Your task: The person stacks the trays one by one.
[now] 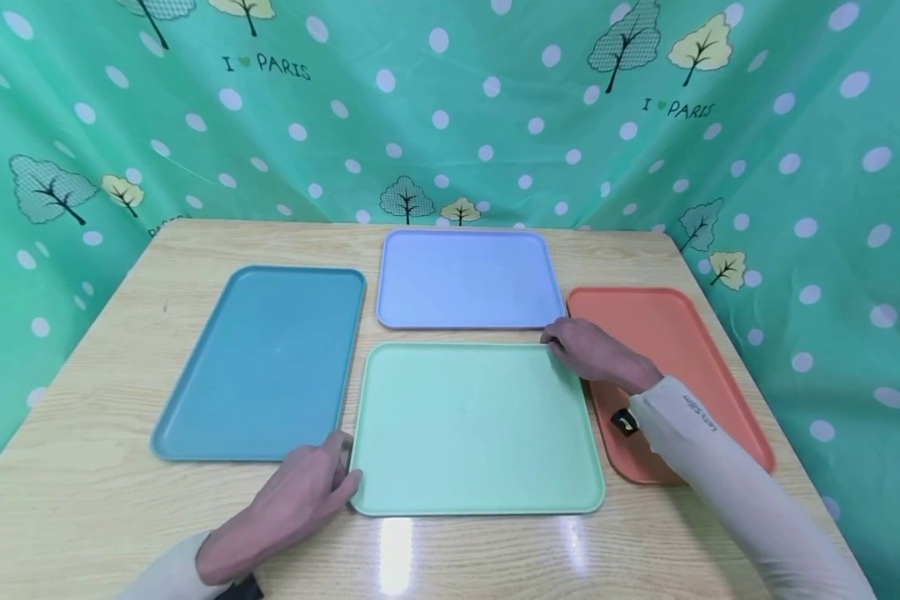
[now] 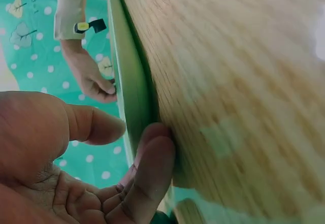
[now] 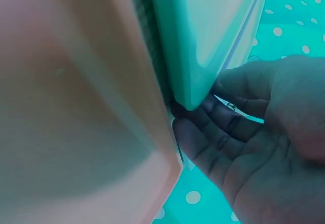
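L hand (image 1: 300, 490) & R hand (image 1: 591, 350) pinched opp. corners of green tray (image 1: 476, 429), so a skewed pull could've bumped nearby red tray (image 1: 682, 350).

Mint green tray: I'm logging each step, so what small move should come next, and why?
Probably a slight flat nudge of the mint green tray: the left hand is at its near left corner, the right hand at its far right corner, with the blue tray, lavender tray and red tray close by, so go gently.

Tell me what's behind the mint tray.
The lavender tray, past a strip of table. The right hand covers that strip's right end, so what lies there can't be seen.
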`<state>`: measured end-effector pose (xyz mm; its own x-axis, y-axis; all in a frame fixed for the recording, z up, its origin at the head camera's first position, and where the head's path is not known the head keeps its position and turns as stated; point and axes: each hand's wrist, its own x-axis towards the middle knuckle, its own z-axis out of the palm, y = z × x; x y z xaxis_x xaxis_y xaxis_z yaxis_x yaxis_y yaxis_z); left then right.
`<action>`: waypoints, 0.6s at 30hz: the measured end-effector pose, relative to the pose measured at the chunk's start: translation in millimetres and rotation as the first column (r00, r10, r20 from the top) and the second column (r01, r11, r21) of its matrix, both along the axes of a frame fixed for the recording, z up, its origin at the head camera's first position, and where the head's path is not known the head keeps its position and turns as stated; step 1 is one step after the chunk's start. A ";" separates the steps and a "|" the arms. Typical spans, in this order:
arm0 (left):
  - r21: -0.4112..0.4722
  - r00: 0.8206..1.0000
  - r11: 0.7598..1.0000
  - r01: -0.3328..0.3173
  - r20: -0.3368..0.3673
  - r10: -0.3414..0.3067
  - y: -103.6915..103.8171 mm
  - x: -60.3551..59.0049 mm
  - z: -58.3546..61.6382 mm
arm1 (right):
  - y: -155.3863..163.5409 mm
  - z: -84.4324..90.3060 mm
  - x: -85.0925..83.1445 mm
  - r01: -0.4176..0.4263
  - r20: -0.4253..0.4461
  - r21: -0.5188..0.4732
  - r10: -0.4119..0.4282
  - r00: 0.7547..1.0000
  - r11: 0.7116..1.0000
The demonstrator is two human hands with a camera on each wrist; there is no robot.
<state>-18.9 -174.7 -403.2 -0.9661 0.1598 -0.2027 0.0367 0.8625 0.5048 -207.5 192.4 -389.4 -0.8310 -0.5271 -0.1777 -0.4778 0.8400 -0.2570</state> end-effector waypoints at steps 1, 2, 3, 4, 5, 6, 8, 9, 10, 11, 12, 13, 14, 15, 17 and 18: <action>0.004 1.000 1.000 -0.001 0.000 0.001 -0.2 -0.4 -0.5 | -0.4 -0.8 -0.2 0.000 -0.006 0.000 0.000 1.000 1.000; 0.006 1.000 1.000 0.000 -0.004 0.000 -0.5 -0.8 -1.1 | -0.6 -1.9 -0.4 -0.001 -0.012 -0.002 0.001 1.000 1.000; 0.007 1.000 1.000 0.003 -0.005 -0.003 -0.8 -1.4 -1.6 | -0.9 -3.2 -0.8 -0.002 -0.021 -0.002 0.002 1.000 1.000; 0.013 1.000 1.000 0.006 -0.012 -0.006 -1.0 -1.9 -2.4 | -1.2 -4.0 -1.2 -0.007 -0.031 -0.005 0.007 1.000 1.000; 0.018 1.000 1.000 0.006 -0.012 -0.005 -0.9 -2.5 -2.7 | -1.6 -5.0 -1.7 -0.009 -0.039 -0.007 0.009 0.999 1.000; 0.024 1.000 1.000 0.004 -0.011 -0.003 -0.5 -3.3 -2.9 | -2.0 -6.0 -2.4 -0.012 -0.049 -0.009 0.012 0.999 1.000; 0.038 1.000 0.999 -0.005 -0.001 0.005 0.4 -5.1 -2.4 | -3.0 -7.5 -3.6 -0.015 -0.063 -0.012 0.014 0.998 1.000; 0.042 1.000 0.999 -0.014 0.014 0.013 0.9 -6.6 -1.4 | -3.4 -7.7 -4.1 -0.017 -0.068 -0.010 0.016 0.998 1.000; 0.052 0.999 0.998 -0.024 0.031 0.022 1.2 -8.1 -0.1 | -3.7 -7.8 -4.5 -0.015 -0.067 -0.012 0.014 0.998 1.000; 0.069 0.998 0.997 -0.037 0.058 0.033 1.3 -9.9 1.6 | -3.7 -7.9 -4.9 -0.010 -0.066 -0.009 0.009 0.998 1.000; 0.086 0.996 0.995 -0.046 0.076 0.039 0.9 -12.1 3.3 | -3.6 -7.9 -5.2 -0.007 -0.064 -0.007 0.007 0.998 1.000; 0.099 0.995 0.994 -0.050 0.089 0.041 0.0 -14.6 5.0 | -3.4 -7.5 -5.3 -0.004 -0.059 -0.003 0.004 0.998 1.000; 0.116 0.994 0.992 -0.052 0.097 0.041 -1.4 -17.1 6.8 | -2.8 -7.5 -5.6 0.002 -0.050 0.003 -0.002 0.999 1.000; 0.136 0.994 0.989 -0.052 0.105 0.038 -3.1 -19.7 8.3 | -2.3 -7.4 -5.8 0.006 -0.040 0.005 -0.005 0.999 1.000; 0.171 0.994 0.984 -0.049 0.109 0.030 -6.7 -24.4 10.9 | -1.3 -7.6 -6.1 0.014 -0.020 0.015 -0.013 1.000 1.000; 0.180 0.995 0.983 -0.039 0.101 0.021 -8.6 -26.6 11.7 | -1.1 -7.3 -6.0 0.019 -0.008 0.019 -0.019 1.000 1.000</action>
<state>-45.5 -183.3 -391.5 -0.9479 0.1742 -0.2668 -0.0449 0.7560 0.6530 -213.5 191.3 -396.7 -0.8422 -0.5080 -0.1808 -0.4639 0.8536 -0.2370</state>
